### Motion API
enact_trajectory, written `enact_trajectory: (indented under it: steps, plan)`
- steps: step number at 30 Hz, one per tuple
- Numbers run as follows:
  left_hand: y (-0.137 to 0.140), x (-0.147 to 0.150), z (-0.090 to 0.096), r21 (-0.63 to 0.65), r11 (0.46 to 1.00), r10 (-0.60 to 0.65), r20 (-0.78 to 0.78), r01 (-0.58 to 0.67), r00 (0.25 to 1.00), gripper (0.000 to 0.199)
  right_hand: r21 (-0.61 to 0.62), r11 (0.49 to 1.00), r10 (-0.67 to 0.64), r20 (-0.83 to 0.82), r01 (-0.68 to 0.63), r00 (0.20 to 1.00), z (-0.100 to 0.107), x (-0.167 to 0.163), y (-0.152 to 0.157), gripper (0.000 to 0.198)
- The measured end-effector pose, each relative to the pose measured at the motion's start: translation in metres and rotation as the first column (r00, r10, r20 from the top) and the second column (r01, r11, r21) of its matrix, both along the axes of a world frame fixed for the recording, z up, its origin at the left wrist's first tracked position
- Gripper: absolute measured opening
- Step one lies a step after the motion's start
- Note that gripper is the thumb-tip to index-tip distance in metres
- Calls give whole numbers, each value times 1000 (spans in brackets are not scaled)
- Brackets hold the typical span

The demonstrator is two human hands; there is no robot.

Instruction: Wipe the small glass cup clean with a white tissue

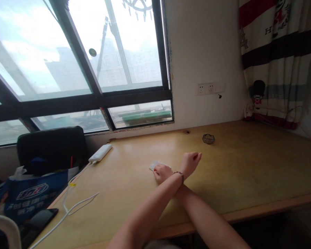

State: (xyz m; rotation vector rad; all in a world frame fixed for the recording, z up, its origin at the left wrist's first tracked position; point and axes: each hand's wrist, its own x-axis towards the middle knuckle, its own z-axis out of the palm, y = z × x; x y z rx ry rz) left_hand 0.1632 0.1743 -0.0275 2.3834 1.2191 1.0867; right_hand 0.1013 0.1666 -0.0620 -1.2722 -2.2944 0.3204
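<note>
My forearms cross over the wooden table [126, 193], the left one on top. My left hand [190, 163] is curled into a loose fist at the right, raised above the tabletop, with nothing visible in it. A dark beaded bracelet [181, 177] circles my left wrist. On the other side, my right hand [162, 173] rests on the table with its fingers bent over a thin white tissue [153, 165]. Only the edges of the tissue show past the fingers. Beyond my left hand lies a dark openwork ring-shaped object [208, 139].
A white power bank [100, 153] with a white cable [67, 211] lies along the left table edge. A dark tablet-like object [43, 221], a blue bag [28, 192] and a black chair [52, 143] are at the left. Behind are wall sockets [206, 89] and a curtain [277, 69].
</note>
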Motion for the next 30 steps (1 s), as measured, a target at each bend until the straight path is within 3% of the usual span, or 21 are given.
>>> enact_trajectory:
  steps: [4,8,15,21,25,30]
  plan:
    - [27,69,-3,-65,998,0,51,3,999,44,53,999,9,-18,-8,1000,-3,0,-4,19]
    - [45,105,-8,-122,991,53,-19,-54,998,38,115,992,46,-2,-46,999,-5,-3,-6,19]
    - [53,99,-25,-64,993,-111,-297,96,949,27,151,987,47,28,-50,999,-4,-7,-7,21]
    - [61,92,-42,23,987,-136,-418,160,898,47,202,977,68,-10,-64,998,-5,-8,-5,22]
    - [70,103,-42,-32,994,-103,-492,100,864,54,225,974,44,-9,-41,999,-1,-9,-7,21]
    - [86,120,-31,-100,991,26,-480,-85,877,58,255,965,65,-3,-62,998,3,-19,-15,21]
